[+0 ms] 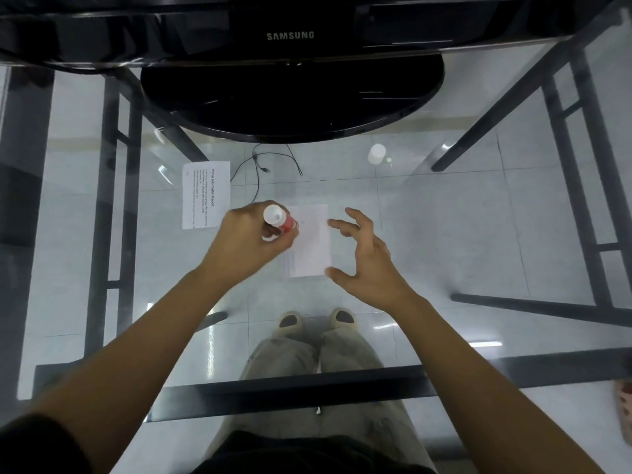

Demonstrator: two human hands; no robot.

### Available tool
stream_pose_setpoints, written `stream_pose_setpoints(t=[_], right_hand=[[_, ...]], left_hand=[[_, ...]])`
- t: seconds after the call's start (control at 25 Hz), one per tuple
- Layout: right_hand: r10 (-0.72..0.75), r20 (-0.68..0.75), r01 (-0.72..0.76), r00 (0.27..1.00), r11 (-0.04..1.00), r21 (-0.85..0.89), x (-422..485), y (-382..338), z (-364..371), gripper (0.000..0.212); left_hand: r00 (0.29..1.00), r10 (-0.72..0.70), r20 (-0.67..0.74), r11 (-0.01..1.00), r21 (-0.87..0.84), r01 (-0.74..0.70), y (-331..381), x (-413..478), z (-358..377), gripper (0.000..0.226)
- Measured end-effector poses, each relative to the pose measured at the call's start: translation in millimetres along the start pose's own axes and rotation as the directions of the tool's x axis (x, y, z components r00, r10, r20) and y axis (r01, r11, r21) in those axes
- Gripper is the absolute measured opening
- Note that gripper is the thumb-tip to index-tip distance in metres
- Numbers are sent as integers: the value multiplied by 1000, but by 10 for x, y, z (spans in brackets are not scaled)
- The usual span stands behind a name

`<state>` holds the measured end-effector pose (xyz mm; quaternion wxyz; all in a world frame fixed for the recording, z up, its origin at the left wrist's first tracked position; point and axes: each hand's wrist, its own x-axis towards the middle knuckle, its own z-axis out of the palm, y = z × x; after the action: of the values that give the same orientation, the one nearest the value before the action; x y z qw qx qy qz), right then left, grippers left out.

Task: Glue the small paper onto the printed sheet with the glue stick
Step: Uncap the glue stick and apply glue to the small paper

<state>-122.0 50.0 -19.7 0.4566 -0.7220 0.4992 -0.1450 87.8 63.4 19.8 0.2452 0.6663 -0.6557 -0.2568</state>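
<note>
My left hand grips a red glue stick with a white end, tilted, its far end touching the left part of the small white paper. That paper lies flat on the glass table in the middle. My right hand hovers at the paper's right edge, fingers spread, thumb near its lower right corner, holding nothing. The printed sheet, headed "Printer Information Report", lies to the upper left, apart from the small paper.
A black Samsung monitor on a round stand takes up the table's far side. Thin black cables show on the floor below the glass. Dark table frame bars run at the near edge and sides.
</note>
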Motion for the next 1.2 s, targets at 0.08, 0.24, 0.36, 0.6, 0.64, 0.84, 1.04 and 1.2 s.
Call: stream_pose_setpoints(t=[0.08,0.24,0.36,0.6,0.64,0.84,1.04,1.2], right_hand=[[8,-3,-8,1000,1000,1,-2,-7,7,89],[18,10,-17,1000,1000,-25,2,-35,-11,82],[-31,54,39,998,987,-154,-6,-29,-44,63],[-55,60,67,997,974,-218,-20,-29,-37,54],[-57,62,70,997,968,-240,-24,-34,-30,54],[-48,49,60,998,949,-309,-33,-71,31,60],[-32,-24,27,999,983,-184,-11,-167,1,52],[-10,-185,-25,983,982,-185,65,-195,-146,44]], left_hand=[[999,31,9,999,5,-31,5,-29,4,19],[983,85,161,996,-12,-84,63,-239,118,18],[993,47,111,999,-4,-47,-9,-163,61,20],[975,-216,-45,949,-244,199,-106,-186,36,22],[950,-311,-9,871,-403,281,-83,-248,63,23],[843,-484,235,255,-884,393,31,-455,184,16],[760,-538,365,-114,-925,363,160,-369,141,9],[722,-533,441,-32,-863,504,307,-76,111,17]])
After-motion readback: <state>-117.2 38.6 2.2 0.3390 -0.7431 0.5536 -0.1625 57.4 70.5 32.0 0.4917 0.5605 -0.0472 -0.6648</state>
